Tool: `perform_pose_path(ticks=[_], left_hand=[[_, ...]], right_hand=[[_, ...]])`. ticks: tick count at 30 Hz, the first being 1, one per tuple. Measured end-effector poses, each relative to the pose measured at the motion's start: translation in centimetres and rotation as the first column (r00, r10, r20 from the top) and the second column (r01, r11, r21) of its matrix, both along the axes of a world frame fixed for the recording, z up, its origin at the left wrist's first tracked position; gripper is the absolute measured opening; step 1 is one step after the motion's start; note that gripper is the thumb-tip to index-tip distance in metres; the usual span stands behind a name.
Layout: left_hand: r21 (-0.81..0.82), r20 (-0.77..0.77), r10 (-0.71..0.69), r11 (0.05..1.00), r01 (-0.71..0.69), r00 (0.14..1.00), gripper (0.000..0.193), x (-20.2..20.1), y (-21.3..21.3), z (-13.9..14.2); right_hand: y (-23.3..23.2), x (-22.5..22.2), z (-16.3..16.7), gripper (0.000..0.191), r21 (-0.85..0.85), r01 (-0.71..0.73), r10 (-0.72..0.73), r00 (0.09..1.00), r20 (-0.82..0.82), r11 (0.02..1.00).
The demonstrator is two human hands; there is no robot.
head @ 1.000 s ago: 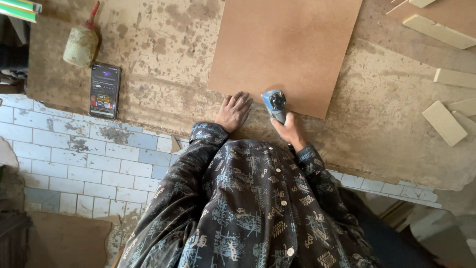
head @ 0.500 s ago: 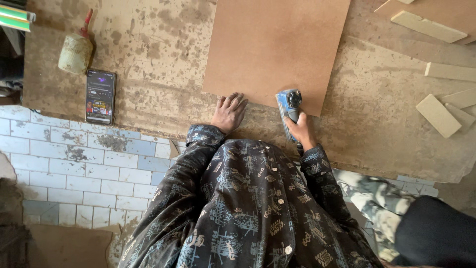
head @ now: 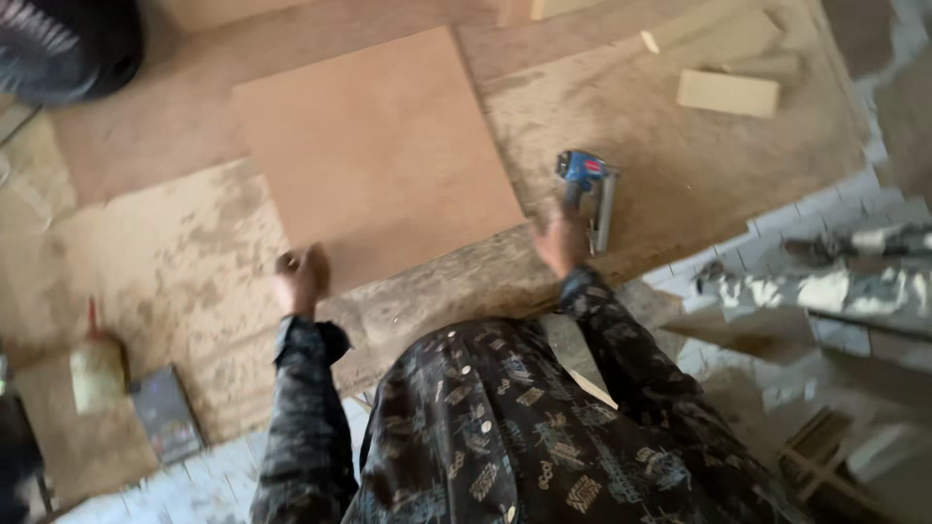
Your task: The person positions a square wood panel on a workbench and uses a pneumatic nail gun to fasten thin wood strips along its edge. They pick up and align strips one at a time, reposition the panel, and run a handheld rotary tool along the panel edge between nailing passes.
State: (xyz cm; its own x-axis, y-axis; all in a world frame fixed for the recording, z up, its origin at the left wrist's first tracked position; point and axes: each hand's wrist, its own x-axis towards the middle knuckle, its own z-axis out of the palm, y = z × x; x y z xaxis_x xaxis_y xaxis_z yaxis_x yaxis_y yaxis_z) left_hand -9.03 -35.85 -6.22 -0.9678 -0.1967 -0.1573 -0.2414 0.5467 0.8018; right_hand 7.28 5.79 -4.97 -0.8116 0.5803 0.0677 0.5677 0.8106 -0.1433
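Nearest the camera, the person's patterned dark shirt (head: 524,427) is filling the bottom of the view, both sleeves reaching out toward the brown board (head: 374,155) lying flat on the dusty worktop (head: 184,262). The left hand (head: 301,277) is resting at the board's near edge, close to its near left corner, fingers curled in loosely and gripping nothing that can be seen. The right hand (head: 563,243) is sitting just off the board's near right corner, holding the lower end of a blue and grey stapler gun (head: 585,189) — blur is hiding how the fingers are wrapping it. The gun is standing just beside the board's right edge, its blue head pointing away from the person.

Well to the left of the board, near the worktop's front edge, a small bottle (head: 97,369) and a dark flat phone (head: 167,412) are lying side by side. Beyond the board's far right corner, pale wooden blocks (head: 728,92) are lying scattered — well apart from both hands.
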Motion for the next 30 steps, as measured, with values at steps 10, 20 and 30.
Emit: perform_pose_path(ticks=[10, 20, 30], left_hand=[[0.394, 0.376, -0.273, 0.912, 0.113, 0.886, 0.023, 12.5, 0.3, 3.4], [0.657, 0.641, -0.189, 0.637, -0.404, 0.744, 0.023, 15.4, 21.3, -4.6], [0.461, 0.294, -0.594, 0.775, 0.433, 0.749, 0.036, 13.5, 35.2, -4.1]], right_hand=[[-5.2, -2.7, -0.9, 0.102, -0.82, -0.129, 0.27, 0.962, 0.032, 0.557], [18.9, -3.7, 2.4, 0.04, -0.345, -0.471, 0.271, 0.828, -0.491, 0.812], [30.5, 13.0, -2.5, 0.027, -0.318, 0.12, -0.3, 0.731, -0.613, 0.941]])
